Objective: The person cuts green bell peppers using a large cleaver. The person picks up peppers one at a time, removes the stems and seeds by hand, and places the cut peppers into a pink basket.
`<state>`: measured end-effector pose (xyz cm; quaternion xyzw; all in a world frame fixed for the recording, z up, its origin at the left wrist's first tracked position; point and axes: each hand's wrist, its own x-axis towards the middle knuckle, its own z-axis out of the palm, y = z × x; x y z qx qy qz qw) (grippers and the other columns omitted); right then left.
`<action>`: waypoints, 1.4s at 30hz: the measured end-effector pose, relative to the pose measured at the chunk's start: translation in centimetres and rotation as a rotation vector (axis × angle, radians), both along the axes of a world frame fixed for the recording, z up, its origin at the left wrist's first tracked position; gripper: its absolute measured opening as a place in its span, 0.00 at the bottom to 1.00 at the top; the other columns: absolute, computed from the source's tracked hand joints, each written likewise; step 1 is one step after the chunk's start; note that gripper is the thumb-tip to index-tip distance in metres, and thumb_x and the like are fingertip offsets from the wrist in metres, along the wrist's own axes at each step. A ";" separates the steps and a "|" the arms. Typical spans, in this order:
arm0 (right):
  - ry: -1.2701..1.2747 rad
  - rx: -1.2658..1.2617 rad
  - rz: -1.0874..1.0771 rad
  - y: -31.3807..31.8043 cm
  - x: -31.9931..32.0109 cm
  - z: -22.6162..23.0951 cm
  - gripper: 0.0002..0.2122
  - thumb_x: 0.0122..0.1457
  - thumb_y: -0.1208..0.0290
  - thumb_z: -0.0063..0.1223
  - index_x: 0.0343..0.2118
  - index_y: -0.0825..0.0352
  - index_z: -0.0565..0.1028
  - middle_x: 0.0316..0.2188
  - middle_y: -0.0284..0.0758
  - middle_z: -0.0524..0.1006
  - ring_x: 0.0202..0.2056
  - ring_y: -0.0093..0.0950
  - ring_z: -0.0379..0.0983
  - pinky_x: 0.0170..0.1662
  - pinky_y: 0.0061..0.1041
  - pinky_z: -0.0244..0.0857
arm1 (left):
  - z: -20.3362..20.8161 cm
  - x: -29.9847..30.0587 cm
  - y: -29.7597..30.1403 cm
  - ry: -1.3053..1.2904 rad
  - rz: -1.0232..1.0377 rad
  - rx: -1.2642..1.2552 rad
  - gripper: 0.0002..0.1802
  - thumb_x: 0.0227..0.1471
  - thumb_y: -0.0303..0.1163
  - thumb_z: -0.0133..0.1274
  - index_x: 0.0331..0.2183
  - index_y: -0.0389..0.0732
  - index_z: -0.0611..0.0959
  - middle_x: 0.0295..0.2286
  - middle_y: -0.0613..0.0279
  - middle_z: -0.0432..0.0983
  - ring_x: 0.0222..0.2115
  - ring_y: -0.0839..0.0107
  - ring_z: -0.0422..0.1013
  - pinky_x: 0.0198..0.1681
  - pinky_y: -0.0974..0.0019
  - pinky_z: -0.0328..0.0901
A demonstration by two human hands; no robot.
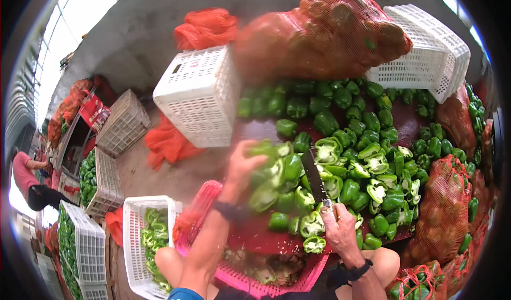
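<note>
My right hand is closed round the handle of a knife, whose dark broad blade points away from me across cut peppers. My left hand is smeared by motion at the left edge of the dark red tabletop. Its fingers are against or just beside a blurred green bell pepper; whether they grip it I cannot tell. Halved bell peppers with pale insides lie close to the knife hand. Whole green bell peppers cover the table's far side.
Below the table edge, a pink basket holds pale scraps. A white crate with cut green pieces stands at my left. An upturned white crate rises beyond my left hand. Red mesh sacks lie at the back and right. Another person is far left.
</note>
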<state>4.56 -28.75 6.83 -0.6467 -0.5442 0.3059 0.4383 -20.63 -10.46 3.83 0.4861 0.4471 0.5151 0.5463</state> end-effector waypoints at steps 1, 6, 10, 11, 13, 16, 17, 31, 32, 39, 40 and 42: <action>-0.009 -0.023 0.027 -0.4 -0.1 -0.4 0.10 0.62 0.68 0.56 0.30 0.70 0.73 0.17 0.36 0.72 0.19 0.26 0.68 0.24 0.31 0.62 | 1.0 0.3 -3.0 -0.055 0.031 -0.029 0.24 0.46 0.24 0.62 0.47 0.36 0.76 0.37 0.59 0.78 0.37 0.72 0.74 0.42 0.69 0.69; 0.024 -0.104 0.176 -3.4 -5.0 -0.4 0.09 0.61 0.69 0.55 0.28 0.69 0.71 0.18 0.41 0.75 0.20 0.33 0.73 0.25 0.33 0.65 | -4.5 -4.0 -15.9 0.127 0.260 -0.164 0.23 0.49 0.27 0.63 0.48 0.34 0.77 0.36 0.61 0.78 0.36 0.74 0.73 0.42 0.70 0.69; -0.580 0.237 0.482 -7.4 -6.8 -4.1 0.06 0.56 0.74 0.53 0.36 0.63 0.78 0.29 0.41 0.69 0.24 0.37 0.73 0.23 0.35 0.67 | -7.7 -4.9 -20.5 0.481 0.362 -0.015 0.23 0.48 0.35 0.64 0.46 0.37 0.82 0.42 0.53 0.80 0.43 0.63 0.75 0.49 0.64 0.68; -0.563 0.305 0.478 -8.3 -7.1 -4.6 0.09 0.56 0.76 0.53 0.40 0.66 0.77 0.26 0.38 0.65 0.24 0.36 0.68 0.23 0.35 0.64 | -7.3 -4.8 -21.0 0.521 0.387 -0.046 0.22 0.47 0.35 0.64 0.45 0.38 0.83 0.42 0.52 0.79 0.44 0.63 0.74 0.50 0.63 0.67; -0.483 0.277 0.474 -9.9 -7.1 -4.8 0.08 0.57 0.74 0.54 0.39 0.66 0.77 0.27 0.41 0.69 0.24 0.39 0.72 0.24 0.36 0.67 | -6.3 -4.3 -21.6 0.533 0.383 -0.088 0.20 0.47 0.34 0.63 0.43 0.38 0.85 0.43 0.52 0.78 0.44 0.63 0.73 0.50 0.63 0.67; -0.292 0.062 0.423 -11.3 -8.6 -4.4 0.08 0.59 0.69 0.55 0.37 0.68 0.74 0.26 0.46 0.73 0.25 0.46 0.75 0.27 0.41 0.69 | -5.7 -4.3 -22.3 0.461 0.433 -0.114 0.20 0.46 0.34 0.63 0.43 0.39 0.85 0.43 0.53 0.76 0.44 0.63 0.73 0.50 0.63 0.67; -0.123 -0.120 0.343 -11.5 -8.8 -4.4 0.10 0.59 0.66 0.56 0.36 0.69 0.73 0.24 0.48 0.74 0.26 0.48 0.75 0.28 0.43 0.69 | -5.0 -4.1 -22.5 0.467 0.446 -0.072 0.18 0.46 0.34 0.63 0.41 0.37 0.85 0.40 0.54 0.76 0.42 0.63 0.73 0.48 0.63 0.67; -0.272 -0.166 0.411 -9.1 -11.2 -4.7 0.17 0.61 0.57 0.52 0.32 0.69 0.70 0.23 0.54 0.76 0.28 0.55 0.75 0.32 0.51 0.68 | -6.6 -5.1 -21.8 0.624 0.436 0.212 0.13 0.47 0.27 0.66 0.37 0.36 0.82 0.33 0.59 0.75 0.33 0.70 0.74 0.38 0.67 0.69; -0.269 -0.171 0.422 -8.8 -11.4 -4.6 0.18 0.61 0.55 0.51 0.33 0.69 0.70 0.24 0.54 0.77 0.28 0.55 0.75 0.33 0.51 0.68 | -6.7 -5.0 -21.7 0.535 0.466 0.088 0.13 0.47 0.26 0.66 0.37 0.36 0.82 0.33 0.59 0.75 0.33 0.70 0.73 0.38 0.66 0.69; -0.284 -0.079 0.355 -6.2 -14.2 -8.7 0.17 0.62 0.57 0.53 0.32 0.69 0.68 0.21 0.55 0.75 0.27 0.57 0.73 0.29 0.53 0.66 | -7.8 -5.1 -21.9 0.609 0.408 0.166 0.14 0.45 0.25 0.65 0.37 0.36 0.81 0.34 0.58 0.74 0.35 0.68 0.73 0.39 0.66 0.69; -0.284 -0.081 0.347 -6.2 -14.1 -9.0 0.17 0.62 0.57 0.53 0.32 0.69 0.68 0.21 0.55 0.75 0.27 0.57 0.73 0.29 0.53 0.66 | -7.8 -5.0 -21.9 0.578 0.430 0.138 0.15 0.45 0.26 0.66 0.37 0.36 0.81 0.34 0.58 0.74 0.35 0.68 0.72 0.39 0.66 0.69; -0.268 -0.138 0.382 -6.0 -14.1 -9.0 0.17 0.62 0.57 0.52 0.32 0.70 0.68 0.21 0.55 0.75 0.27 0.57 0.74 0.29 0.53 0.67 | -7.6 -5.0 -21.9 0.522 0.495 0.085 0.15 0.45 0.26 0.66 0.37 0.36 0.80 0.34 0.59 0.74 0.35 0.70 0.72 0.39 0.67 0.69</action>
